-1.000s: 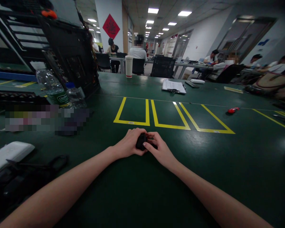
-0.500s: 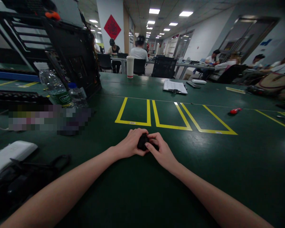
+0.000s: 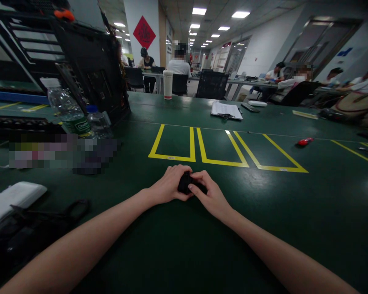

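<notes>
A small black object is held between my two hands, just above or on the green table; its kind cannot be made out. My left hand curls round its left side, thumb below and fingers over the top. From the other side, my right hand pinches it with thumb and fingers. A dark part also shows beneath the right palm. Both hands partly cover the object. Beyond them, yellow tape outlines are stuck on the tabletop.
Left stand a black frame-like case, a clear bottle, a blue-capped bottle and a white power strip. Farther back are a cup, a clipboard and a red object. People sit at far desks.
My right hand has shifted very slightly, and a bit more of the dark part shows under its palm. My left hand keeps its grip on the black object.
</notes>
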The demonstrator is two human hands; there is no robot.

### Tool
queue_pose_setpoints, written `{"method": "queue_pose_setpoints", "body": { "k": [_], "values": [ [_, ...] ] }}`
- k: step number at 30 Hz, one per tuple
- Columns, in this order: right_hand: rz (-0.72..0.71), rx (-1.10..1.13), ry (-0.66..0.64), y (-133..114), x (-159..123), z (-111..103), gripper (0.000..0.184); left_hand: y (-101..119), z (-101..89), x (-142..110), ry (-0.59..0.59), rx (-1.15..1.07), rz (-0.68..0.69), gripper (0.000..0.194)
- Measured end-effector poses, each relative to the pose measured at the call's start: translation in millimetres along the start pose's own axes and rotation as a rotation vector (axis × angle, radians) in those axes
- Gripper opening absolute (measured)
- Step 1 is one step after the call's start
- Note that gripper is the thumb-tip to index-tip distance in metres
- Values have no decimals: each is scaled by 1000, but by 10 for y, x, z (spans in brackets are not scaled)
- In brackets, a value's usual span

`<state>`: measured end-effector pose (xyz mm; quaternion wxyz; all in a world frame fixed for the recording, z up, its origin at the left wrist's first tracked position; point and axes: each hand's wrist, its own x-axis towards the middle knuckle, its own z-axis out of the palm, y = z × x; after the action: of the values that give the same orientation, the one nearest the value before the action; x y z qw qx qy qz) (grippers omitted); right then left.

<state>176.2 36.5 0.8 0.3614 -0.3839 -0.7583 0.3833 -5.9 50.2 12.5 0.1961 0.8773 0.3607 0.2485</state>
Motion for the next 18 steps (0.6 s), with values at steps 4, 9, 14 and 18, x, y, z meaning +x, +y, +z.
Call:
{"method": "queue_pose_setpoints", "body": {
  "k": [4,9,14,18],
  "values": [
    [57,21,-2,9,6,0,23,-18,23,4,4,-3,-3,52],
    [30,-1,-62,2,-11,-6,20,-15,10,7,-11,-5,-23,54],
    [-71,-144,6,13,-25,-4,22,-18,15,9,-6,-2,-10,54],
    [-82,-172,16,21,-19,5,24,-22,33,8,13,-2,5,53]
  ]
}}
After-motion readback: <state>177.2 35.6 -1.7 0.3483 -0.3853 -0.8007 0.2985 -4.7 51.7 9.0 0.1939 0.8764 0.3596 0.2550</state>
